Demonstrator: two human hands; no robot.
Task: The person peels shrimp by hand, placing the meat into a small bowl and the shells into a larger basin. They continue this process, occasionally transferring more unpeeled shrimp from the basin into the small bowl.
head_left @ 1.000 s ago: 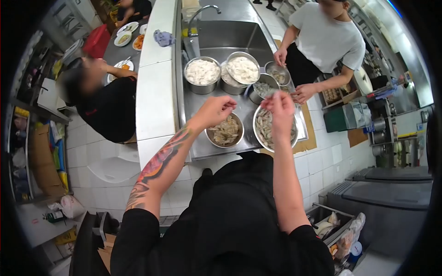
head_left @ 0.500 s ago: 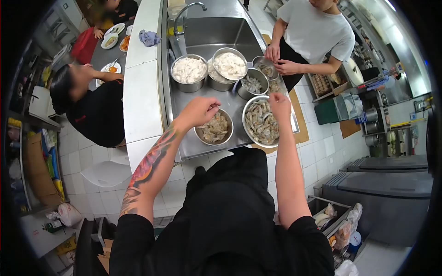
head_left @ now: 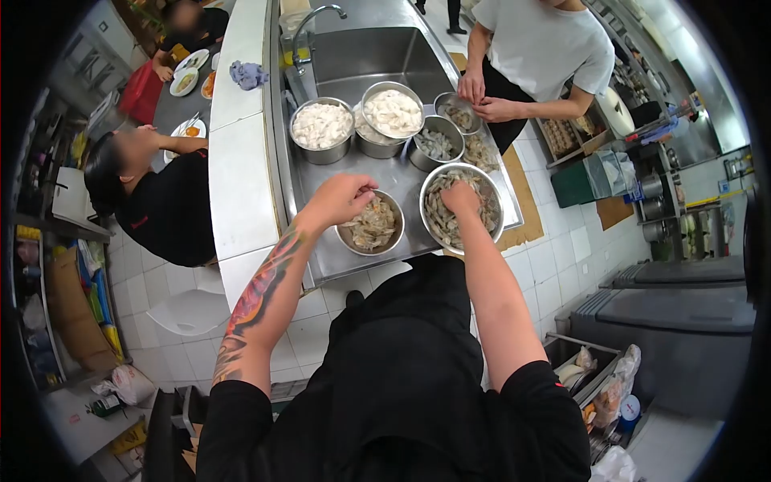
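Observation:
My right hand point(head_left: 460, 198) reaches down into a large metal bowl point(head_left: 498, 229) of unpeeled shrimp point(head_left: 444, 215). Its fingers are drawn together on the shrimp, and the fingertips are hidden among them. Over the upper left rim of a smaller metal bowl point(head_left: 344, 239) is my left hand point(head_left: 344, 198), fingers curled and pinched; whatever they hold, if anything, is too small to tell. Greyish-brown shrimp pieces or shells point(head_left: 373, 225) fill that smaller bowl. Just behind the large bowl stands a metal pot point(head_left: 418, 158) with grey shrimp point(head_left: 435, 145) inside.
Pots of pale white food point(head_left: 321, 126) stand before the sink basin point(head_left: 373, 52), one tilted bowl point(head_left: 392, 111) resting on top. A co-worker in a white shirt point(head_left: 546, 44) handles a small bowl point(head_left: 458, 115). People sit left of the tiled ledge point(head_left: 241, 177), where a cloth point(head_left: 248, 75) lies.
My right hand has moved down and left, from above the large bowl's rim into the shrimp. My left hand stays by the smaller bowl, with the view shifted slightly.

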